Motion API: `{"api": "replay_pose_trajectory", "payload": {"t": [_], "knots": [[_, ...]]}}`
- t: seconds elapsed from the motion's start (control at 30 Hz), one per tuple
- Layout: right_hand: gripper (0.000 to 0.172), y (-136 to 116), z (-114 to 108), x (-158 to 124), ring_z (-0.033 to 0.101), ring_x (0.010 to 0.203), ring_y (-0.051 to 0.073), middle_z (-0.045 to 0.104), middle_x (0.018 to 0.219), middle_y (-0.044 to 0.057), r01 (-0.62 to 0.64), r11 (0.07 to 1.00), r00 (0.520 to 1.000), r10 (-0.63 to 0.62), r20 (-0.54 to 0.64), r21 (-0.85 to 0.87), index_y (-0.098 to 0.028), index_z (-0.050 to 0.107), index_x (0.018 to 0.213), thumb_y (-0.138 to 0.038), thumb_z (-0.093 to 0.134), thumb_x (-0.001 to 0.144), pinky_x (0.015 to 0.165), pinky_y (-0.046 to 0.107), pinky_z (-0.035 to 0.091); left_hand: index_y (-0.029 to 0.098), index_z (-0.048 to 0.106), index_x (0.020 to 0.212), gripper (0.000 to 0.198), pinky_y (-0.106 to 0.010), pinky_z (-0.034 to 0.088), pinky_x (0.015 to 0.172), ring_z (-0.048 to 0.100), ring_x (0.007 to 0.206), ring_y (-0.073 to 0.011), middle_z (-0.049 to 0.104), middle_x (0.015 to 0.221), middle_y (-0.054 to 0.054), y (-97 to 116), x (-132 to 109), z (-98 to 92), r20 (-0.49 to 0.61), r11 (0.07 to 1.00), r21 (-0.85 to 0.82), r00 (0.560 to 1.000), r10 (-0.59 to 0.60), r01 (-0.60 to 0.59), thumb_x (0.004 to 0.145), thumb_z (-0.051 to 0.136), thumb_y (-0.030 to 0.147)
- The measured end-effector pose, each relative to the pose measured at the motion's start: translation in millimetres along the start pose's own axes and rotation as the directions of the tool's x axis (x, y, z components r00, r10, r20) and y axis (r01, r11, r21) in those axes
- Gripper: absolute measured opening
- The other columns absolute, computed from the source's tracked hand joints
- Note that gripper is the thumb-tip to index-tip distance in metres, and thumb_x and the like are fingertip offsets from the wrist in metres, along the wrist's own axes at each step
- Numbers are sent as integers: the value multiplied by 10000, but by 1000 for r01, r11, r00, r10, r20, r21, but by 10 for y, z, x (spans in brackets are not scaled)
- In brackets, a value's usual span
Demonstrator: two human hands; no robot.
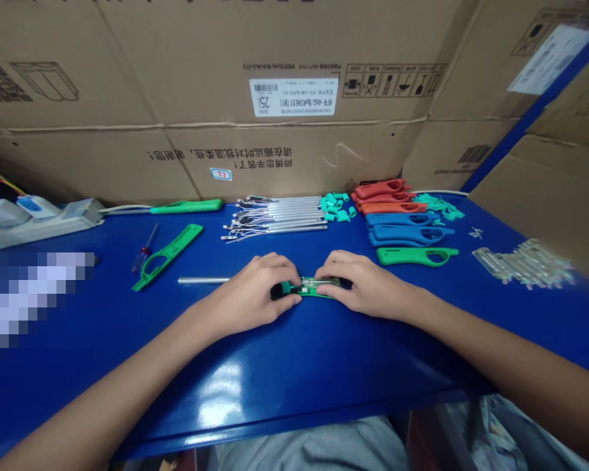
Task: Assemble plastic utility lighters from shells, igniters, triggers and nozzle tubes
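Head view showed left hand (255, 296) and right hand (369, 288) each curled closed over one end of the green shell (308, 288), which lay flat on the blue worktop (294, 373) between them; pressing both ends evenly would have suited, with the metal tube (203, 280) held straight

Glossy blue table (324, 353). Tubes (279, 216) and coloured handles (402, 216) at the back, green part (310, 292) mid-table. Screwdriver (144, 252) and shell (169, 254) lie left.
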State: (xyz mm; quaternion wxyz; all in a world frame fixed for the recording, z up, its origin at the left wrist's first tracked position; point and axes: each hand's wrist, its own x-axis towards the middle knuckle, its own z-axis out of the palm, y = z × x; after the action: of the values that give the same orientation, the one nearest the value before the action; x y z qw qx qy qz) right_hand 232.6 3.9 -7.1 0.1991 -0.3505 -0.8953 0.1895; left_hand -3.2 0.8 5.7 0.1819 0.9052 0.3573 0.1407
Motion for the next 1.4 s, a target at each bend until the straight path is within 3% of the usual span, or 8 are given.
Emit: {"api": "replay_pose_trajectory", "payload": {"t": [0.77,0.93,1.07,1.4], "knots": [[157,-2,-12,-4,596,902,187,631,947,73,6,1000,1000,-6,10,5,-167,671,988,-269,555,962,810,314,482,188,657,976,174,-383,476,863,621,962,-229,689,989,-50,-1,11,-26,-5,1000,15,1000,-23,23,869,647,324],[144,-37,-40,-4,600,862,179,643,944,66,-38,999,999,38,-10,21,-168,633,976,-282,547,956,769,308,474,167,651,944,235,-352,474,813,614,900,-210,686,923,-65,-16,12,-54,-17,1000,-2,999,-29,29,976,437,260],[126,-45,-60,-1,609,792,163,667,910,48,-69,997,997,69,-14,32,-162,621,979,-267,564,940,715,290,465,176,637,961,185,-352,451,811,589,891,-207,662,928,-54,-45,5,-42,17,999,21,999,-32,31,954,455,210],[157,-33,-102,-2,600,926,206,682,961,88,68,997,998,-68,4,-42,-164,669,1028,-224,543,955,844,349,485,197,612,1006,200,-379,422,834,544,910,-206,622,964,-49,-26,2,-22,44,998,18,997,-56,55,968,416,209]]}}
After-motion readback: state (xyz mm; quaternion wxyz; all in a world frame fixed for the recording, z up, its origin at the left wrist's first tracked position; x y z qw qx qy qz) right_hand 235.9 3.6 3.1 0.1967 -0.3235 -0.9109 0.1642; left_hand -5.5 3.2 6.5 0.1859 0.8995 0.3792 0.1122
